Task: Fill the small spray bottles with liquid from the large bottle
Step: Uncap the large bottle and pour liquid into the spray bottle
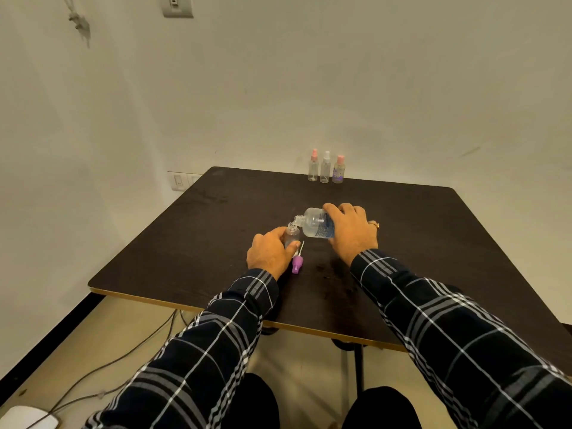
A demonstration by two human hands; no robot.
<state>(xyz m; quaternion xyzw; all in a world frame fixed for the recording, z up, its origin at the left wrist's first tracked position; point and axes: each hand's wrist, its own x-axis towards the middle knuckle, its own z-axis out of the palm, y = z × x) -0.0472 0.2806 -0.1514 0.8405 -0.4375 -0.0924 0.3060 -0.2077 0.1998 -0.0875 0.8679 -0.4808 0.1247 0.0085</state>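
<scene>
On the left, the left hand (pixel 269 255) rests on the dark worktop (pixel 185 243), its fingers (pixel 278 233) curled round a small clear spray bottle (pixel 291 235). The thumb is clamped across the near side. The bottle stands upright with its neck open, and the grip looks meant to keep so light a thing from tipping while liquid goes in.

Just right of the thumb and a little nearer the person lies the purple spray cap (pixel 297 263). It is on its side with its white dip tube pointing away, probably parked there within reach so it can be screwed back on once the bottle is full.

Above and to the right of the left fingers, the large bottle (pixel 315 224) is tipped almost flat, and its open mouth is right at the small bottle's neck. That is a pouring pose, though no stream can be made out at this size, nor the fill level.

Well beyond both hands, at the worktop's far edge, three capped spray bottles stand in a close row: a pink-topped one (pixel 313 167), a white-topped one (pixel 325 168) and a pink-topped one with a purple print (pixel 339 170). Whether they are filled I cannot tell.

Farthest right, the right hand (pixel 353 233) grips the large bottle's base end. Its fingers (pixel 332 209) wrap over the top, which leaves the neck free to aim.
</scene>
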